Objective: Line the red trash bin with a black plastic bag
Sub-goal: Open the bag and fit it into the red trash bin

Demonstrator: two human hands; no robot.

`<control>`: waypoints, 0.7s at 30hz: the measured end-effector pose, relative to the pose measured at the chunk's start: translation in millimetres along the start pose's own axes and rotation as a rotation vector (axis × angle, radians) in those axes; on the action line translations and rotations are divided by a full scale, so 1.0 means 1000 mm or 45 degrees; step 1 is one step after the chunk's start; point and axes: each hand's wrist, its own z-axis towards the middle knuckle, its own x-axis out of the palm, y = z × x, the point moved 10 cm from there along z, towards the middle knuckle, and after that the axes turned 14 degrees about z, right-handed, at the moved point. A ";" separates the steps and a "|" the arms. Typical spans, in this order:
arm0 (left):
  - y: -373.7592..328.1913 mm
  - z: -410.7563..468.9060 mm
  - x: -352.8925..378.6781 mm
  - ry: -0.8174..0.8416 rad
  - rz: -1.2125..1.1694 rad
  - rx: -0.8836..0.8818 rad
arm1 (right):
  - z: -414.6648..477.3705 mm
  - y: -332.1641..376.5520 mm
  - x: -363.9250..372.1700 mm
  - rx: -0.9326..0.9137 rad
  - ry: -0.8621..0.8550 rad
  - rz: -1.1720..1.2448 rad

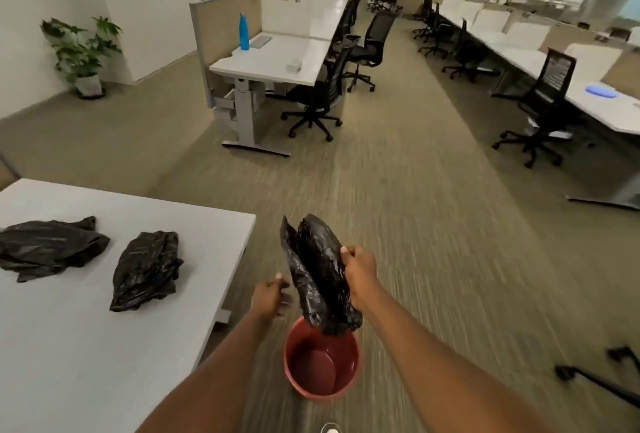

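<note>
While the red bin (322,361) sits bare on the carpet just beside the table's (104,346) corner, the bag work is happening right above it. Right hand (360,271) has the black bag (317,273) pinched, thumb on top and fingers wrapped behind, bag folded up in a wad w/ its lower end dangling just over the bin's far rim. Left hand (270,297) is loose and part-spread, fingertips at the bag's edge; can't tell if it's touching or just short. It grips nothing for sure.

Bin's inside shows clean red, no liner yet, so I'd say we're early: bag needs shaking open first.

Risks from here, as I read it: bag is bunched tight, thin plastic clings, so finding the mouth could take fumbling. Pull at the wrong layer and it tears or just unrolls sideways. Drop it in unopened and it'll slump to the bottom. Bin looks light, so tugging the bag over the rim w/ one hand could tip or skid it.

Two spare bags (145,270) lie crumpled on the table, well apart from the action.
</note>
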 end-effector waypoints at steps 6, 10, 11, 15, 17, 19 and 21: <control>-0.007 0.018 0.001 -0.533 -0.143 -0.047 | 0.041 -0.009 -0.030 -0.233 0.013 -0.355; -0.031 0.036 0.055 -0.425 0.112 0.147 | 0.073 -0.025 -0.035 -0.269 0.197 -0.464; -0.032 0.044 0.076 -0.338 0.169 0.138 | 0.080 -0.031 -0.036 -0.262 0.251 -0.478; -0.045 0.071 0.146 -0.116 0.321 0.113 | 0.099 -0.052 -0.038 -0.260 0.452 -0.559; -0.050 0.081 0.163 -0.113 0.501 0.106 | 0.103 -0.064 -0.042 -0.258 0.513 -0.602; -0.043 0.090 0.165 -0.164 0.557 0.015 | 0.103 -0.073 -0.048 -0.276 0.558 -0.609; -0.033 0.089 0.164 -0.178 0.384 -0.093 | 0.104 -0.086 -0.053 -0.263 0.615 -0.604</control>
